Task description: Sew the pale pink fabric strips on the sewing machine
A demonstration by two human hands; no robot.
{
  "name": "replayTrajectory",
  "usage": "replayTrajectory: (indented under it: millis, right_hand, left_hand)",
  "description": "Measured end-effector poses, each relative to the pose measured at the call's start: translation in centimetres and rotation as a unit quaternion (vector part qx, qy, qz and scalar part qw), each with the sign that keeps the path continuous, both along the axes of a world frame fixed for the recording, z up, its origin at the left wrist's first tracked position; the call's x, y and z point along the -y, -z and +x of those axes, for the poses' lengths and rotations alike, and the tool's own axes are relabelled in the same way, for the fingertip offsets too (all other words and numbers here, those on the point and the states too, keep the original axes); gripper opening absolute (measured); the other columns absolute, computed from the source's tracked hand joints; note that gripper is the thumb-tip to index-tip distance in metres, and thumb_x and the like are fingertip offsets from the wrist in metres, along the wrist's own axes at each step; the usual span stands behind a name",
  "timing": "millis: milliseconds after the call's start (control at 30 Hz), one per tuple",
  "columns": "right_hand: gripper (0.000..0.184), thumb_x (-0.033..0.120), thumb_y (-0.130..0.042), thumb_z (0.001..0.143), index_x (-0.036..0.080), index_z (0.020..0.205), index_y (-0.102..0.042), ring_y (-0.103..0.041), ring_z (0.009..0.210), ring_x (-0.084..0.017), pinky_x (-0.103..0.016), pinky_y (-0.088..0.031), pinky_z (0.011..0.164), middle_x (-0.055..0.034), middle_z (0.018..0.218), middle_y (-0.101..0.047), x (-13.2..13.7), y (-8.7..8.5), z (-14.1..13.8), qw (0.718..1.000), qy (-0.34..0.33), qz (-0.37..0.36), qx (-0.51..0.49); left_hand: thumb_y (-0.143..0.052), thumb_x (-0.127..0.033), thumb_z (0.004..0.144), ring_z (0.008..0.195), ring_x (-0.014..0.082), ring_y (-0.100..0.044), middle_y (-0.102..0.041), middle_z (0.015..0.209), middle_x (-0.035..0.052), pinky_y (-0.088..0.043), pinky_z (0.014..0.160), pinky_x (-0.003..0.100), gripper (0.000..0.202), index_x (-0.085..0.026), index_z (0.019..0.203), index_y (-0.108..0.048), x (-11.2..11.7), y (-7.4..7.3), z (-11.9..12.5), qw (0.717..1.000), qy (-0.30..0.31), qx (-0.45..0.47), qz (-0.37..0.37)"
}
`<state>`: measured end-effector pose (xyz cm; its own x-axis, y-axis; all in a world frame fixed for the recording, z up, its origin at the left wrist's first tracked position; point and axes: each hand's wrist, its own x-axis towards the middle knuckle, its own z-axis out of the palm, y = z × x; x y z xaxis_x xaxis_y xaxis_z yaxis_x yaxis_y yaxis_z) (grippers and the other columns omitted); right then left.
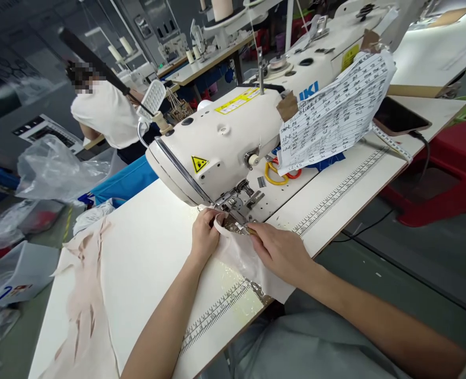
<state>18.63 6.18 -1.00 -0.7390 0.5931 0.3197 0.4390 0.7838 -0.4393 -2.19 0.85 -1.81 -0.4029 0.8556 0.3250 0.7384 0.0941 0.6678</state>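
A pale pink piece of fabric lies under the needle area of a white sewing machine and hangs toward the table's front edge. Close to the presser foot, my left hand pinches the fabric's edge with bent fingers. My right hand is closed around a slim metal tool, whose tip points at the needle area; its exact kind is unclear. Under that hand the fabric spreads out. Shiny clear tape or film shows on the tabletop beneath the cloth.
Cut pale pink fabric strips lie at the table's left. Yellow-and-red-handled scissors, a handwritten paper sheet and a phone are around the machine. A red stool stands right. Another person works behind.
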Motion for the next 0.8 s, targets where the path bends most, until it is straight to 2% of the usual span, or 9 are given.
replayTrajectory:
  millis: [200,500,800]
  right_hand:
    - [0.026,0.020,-0.043,0.100,0.013,0.118,-0.060,-0.071,0.073,-0.020,-0.028,-0.044,0.051,-0.0071,0.100,-0.075,-0.34,-0.26,-0.74,0.999,-0.004,0.023,0.028]
    - [0.025,0.019,-0.043,0.100,0.011,0.117,-0.060,-0.069,0.066,-0.017,-0.027,-0.041,0.047,-0.0067,0.098,-0.074,-0.52,-0.25,-0.73,0.999,-0.018,0.029,0.016]
    - [0.025,0.019,-0.043,0.099,0.012,0.115,-0.061,-0.070,0.068,-0.017,-0.026,-0.043,0.049,-0.0076,0.099,-0.075,-0.48,0.07,-0.69,0.999,-0.013,0.034,-0.003]
  left_hand:
    - [-0.054,-0.031,0.087,0.081,0.0175,-0.061,-0.066,0.083,0.0018,-0.047,0.074,0.031,0.018,-0.022,0.077,-0.066,0.03,-0.02,0.00,1.000,-0.004,0.003,-0.007]
    - [-0.054,-0.031,0.088,0.083,0.0180,-0.061,-0.067,0.086,0.0019,-0.048,0.075,0.031,0.018,-0.023,0.079,-0.067,-0.01,-0.10,0.02,1.000,-0.007,0.005,-0.014]
    - [-0.053,-0.034,0.088,0.083,0.0184,-0.060,-0.067,0.085,0.0026,-0.048,0.078,0.033,0.020,-0.023,0.078,-0.066,-0.04,-0.33,0.09,1.000,-0.005,0.005,-0.016]
